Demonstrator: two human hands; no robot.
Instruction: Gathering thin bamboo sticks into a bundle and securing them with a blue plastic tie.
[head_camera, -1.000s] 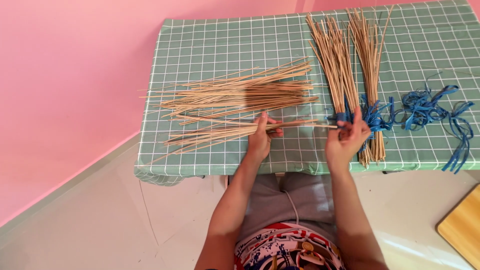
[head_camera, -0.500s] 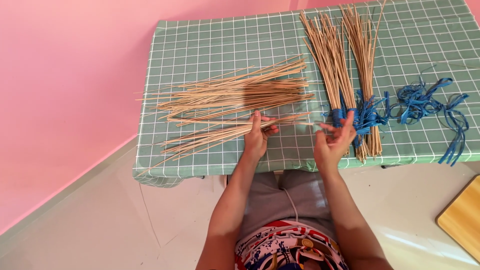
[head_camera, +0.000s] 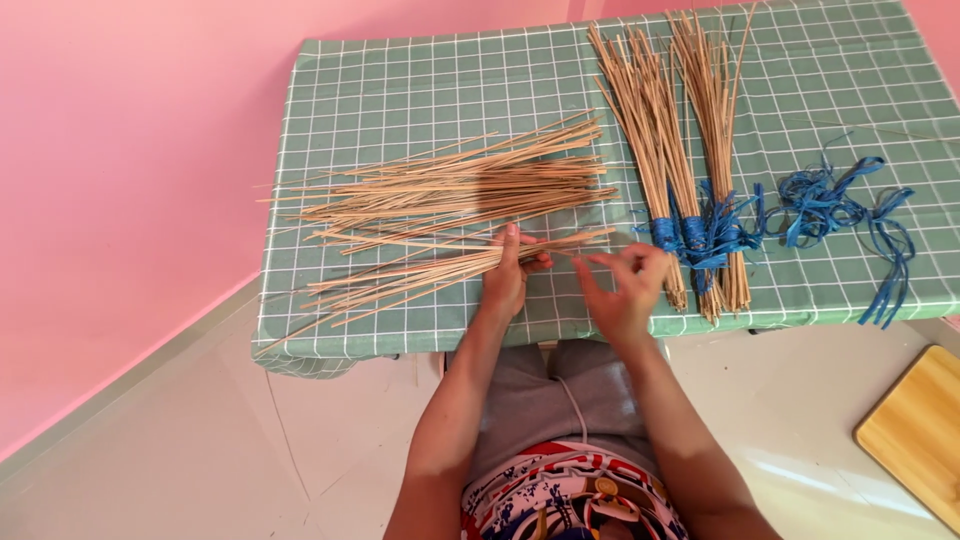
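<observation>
Left hand (head_camera: 507, 275) clamps a small stick bundle (head_camera: 420, 277) on the green checked tablecloth (head_camera: 400, 90). Right hand (head_camera: 625, 290) pinches the stick tips. Loose stick pile (head_camera: 460, 185) just behind.

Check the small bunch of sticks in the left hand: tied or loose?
Loose. The small bunch of sticks fans out leftward from the left hand, with no blue band, unlike the tied bundles.

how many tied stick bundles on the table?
2: the left tied bundle and the right tied bundle lie side by side at the table's right, both bound with blue strips. The other sticks look untied.
</observation>
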